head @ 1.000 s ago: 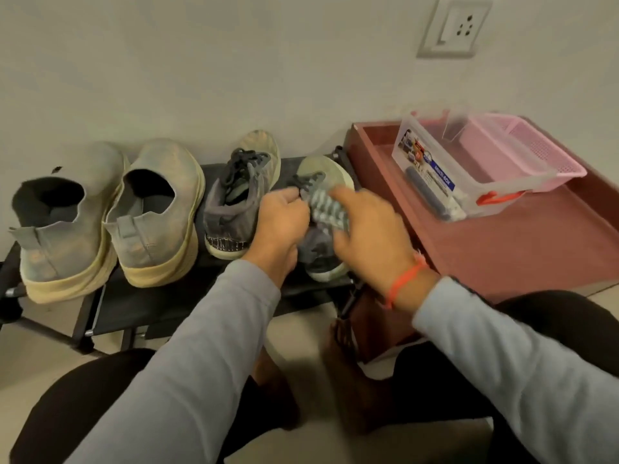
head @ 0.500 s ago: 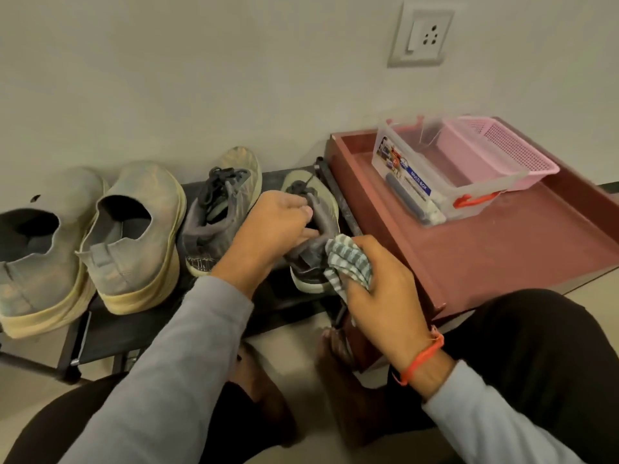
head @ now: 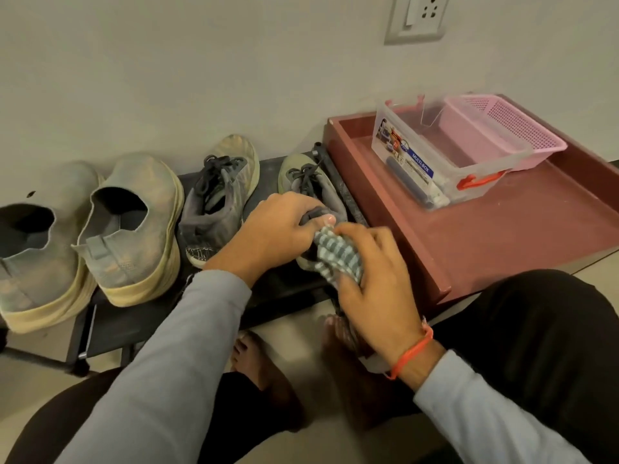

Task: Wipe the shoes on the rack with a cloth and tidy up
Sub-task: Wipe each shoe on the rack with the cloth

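Nearest you, your right hand (head: 375, 279) has its fingers curled round the striped cloth (head: 338, 254), pressing it against the heel of the rightmost grey sneaker (head: 318, 195). Your left hand (head: 278, 232) grips that shoe's collar, thumb on top, steadying it on the black rack (head: 140, 316). You look to be mid-wipe on shoe 4 of 4 in the row; next, work the cloth round the sole edge and toe while keeping the shoe pinned. Left of it sit its partner sneaker (head: 221, 199) and 2 pale slip-ons (head: 130, 222). Farther right, on the red tray (head: 502, 236), the clear box (head: 435, 155) reads "MULTI-BOX"; smaller print is illegible.
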